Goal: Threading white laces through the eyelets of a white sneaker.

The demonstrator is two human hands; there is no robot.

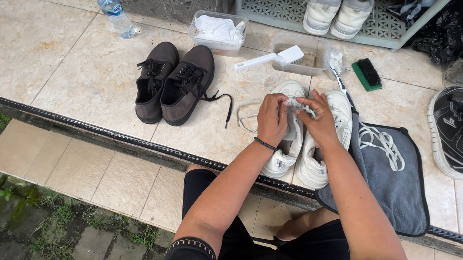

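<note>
Two white sneakers stand side by side on the tiled ledge in front of me. My left hand point(272, 118) pinches a white shoelace point(248, 115) over the left white sneaker point(289, 143). My right hand point(319, 120) grips the same lace just beside it, above the right white sneaker point(314, 160). The lace loops out to the left onto the tile. A second loose white lace point(384, 146) lies on a grey cloth point(392, 191) to the right.
A pair of dark grey laced shoes point(173, 82) sits left. Behind are a water bottle point(112, 9), a tub of white cloth point(218, 31), a tub with a white brush point(283, 57), a green brush point(367, 74), a black sneaker point(456, 131) and a rack with white shoes point(335, 11).
</note>
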